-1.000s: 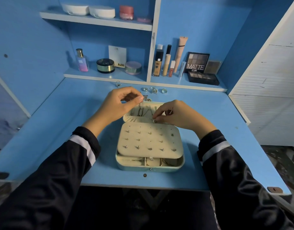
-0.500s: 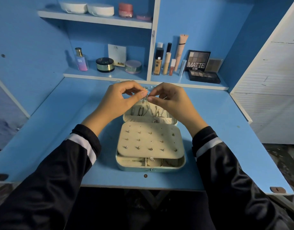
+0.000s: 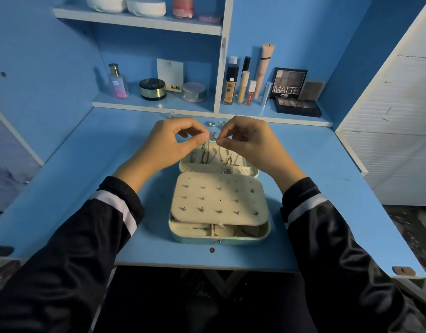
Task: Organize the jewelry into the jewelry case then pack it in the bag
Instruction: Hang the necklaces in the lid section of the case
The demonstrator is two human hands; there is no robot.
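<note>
The necklace (image 3: 213, 138) was a thin chain of pale metal, too fine for me to make out its links or clasp. I held it pinched between thumb and forefinger of both hands. My left hand (image 3: 173, 143) and my right hand (image 3: 250, 143) met almost fingertip to fingertip, with the other fingers curled in. The chain sat right in that pinch, raised above the far half of the jewelry case (image 3: 219, 239). Fine strands dropped from my fingers toward the opened lid (image 3: 254, 172).

The lid lay back, away from me, and other chains were draped across its cream lining. A small glittering piece rested at the lid's near edge. I could not tell whether it belonged to the chain I held.

The case was pale green outside and cream inside. A padded earring panel (image 3: 219, 200) dotted with rows of small studs covered most of its base. At the near edge, open compartments showed a few gold pieces.

The case rested on the blue desk (image 3: 87, 188), between my black sleeves with their white stripes. Just beyond my knuckles a few rings (image 3: 210, 123) lay on the desk. Behind them a low shelf carried a perfume bottle (image 3: 117, 81), jars, tubes and an eyeshadow palette (image 3: 290, 84) marked MATTE.
</note>
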